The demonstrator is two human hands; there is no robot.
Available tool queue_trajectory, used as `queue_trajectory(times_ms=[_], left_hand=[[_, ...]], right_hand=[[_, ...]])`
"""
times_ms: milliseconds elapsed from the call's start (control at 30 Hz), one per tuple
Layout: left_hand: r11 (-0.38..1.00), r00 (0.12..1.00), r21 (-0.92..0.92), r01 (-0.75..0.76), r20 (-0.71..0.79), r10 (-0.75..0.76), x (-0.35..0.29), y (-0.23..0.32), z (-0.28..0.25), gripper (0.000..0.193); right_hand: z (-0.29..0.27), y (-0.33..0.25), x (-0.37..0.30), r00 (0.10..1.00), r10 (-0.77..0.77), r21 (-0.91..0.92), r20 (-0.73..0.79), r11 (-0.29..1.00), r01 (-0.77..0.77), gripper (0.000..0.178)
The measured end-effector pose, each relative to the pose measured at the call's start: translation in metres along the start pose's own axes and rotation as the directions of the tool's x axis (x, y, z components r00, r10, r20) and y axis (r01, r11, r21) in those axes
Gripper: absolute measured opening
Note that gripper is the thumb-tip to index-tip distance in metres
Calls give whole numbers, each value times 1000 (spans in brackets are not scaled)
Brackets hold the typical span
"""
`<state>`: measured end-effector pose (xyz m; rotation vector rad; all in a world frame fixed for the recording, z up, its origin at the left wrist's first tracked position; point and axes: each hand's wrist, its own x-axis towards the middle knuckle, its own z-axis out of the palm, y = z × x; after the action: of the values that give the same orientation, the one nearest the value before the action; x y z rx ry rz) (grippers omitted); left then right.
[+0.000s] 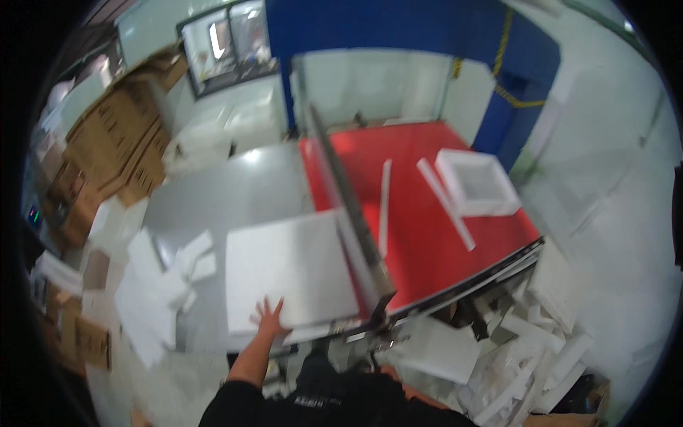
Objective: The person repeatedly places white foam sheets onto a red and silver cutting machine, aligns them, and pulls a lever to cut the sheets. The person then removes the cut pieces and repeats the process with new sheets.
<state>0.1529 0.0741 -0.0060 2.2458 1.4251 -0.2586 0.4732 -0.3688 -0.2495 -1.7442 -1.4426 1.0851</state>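
A thick white foam board (292,267) lies on the grey metal tabletop (263,188), its right side against a long metal fence (348,206). My left hand (269,319) rests flat near the board's front edge, fingers spread, holding nothing. Low by the front end of the fence is my right hand (389,372), close to some small metal fittings (384,344). Its fingers are hidden, so I cannot make out what it touches.
Beyond the fence, a red tabletop (413,270) carries a white foam frame (477,183) and two thin foam strips. White offcuts (188,263) lie at the left. A blue machine gantry (384,28) spans the back. Foam scraps (512,370) and cardboard boxes (117,142) stand around.
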Motion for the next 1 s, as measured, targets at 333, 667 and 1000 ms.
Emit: queue_trajectory(times_ms=[333, 667, 1000], left_hand=[[998, 981, 23, 52, 186, -55, -39, -53, -17, 113], [977, 997, -212, 36, -60, -50, -26, -53, -27, 66], [932, 681, 29, 361, -691, -242, -33, -167, -1, 93]], right_hand=[[-25, -149, 83, 884, 407, 46, 231, 903, -427, 34], [-16, -160, 83, 872, 435, 54, 223, 888, -457, 35], [14, -147, 72, 839, 509, -9, 191, 856, -517, 37]])
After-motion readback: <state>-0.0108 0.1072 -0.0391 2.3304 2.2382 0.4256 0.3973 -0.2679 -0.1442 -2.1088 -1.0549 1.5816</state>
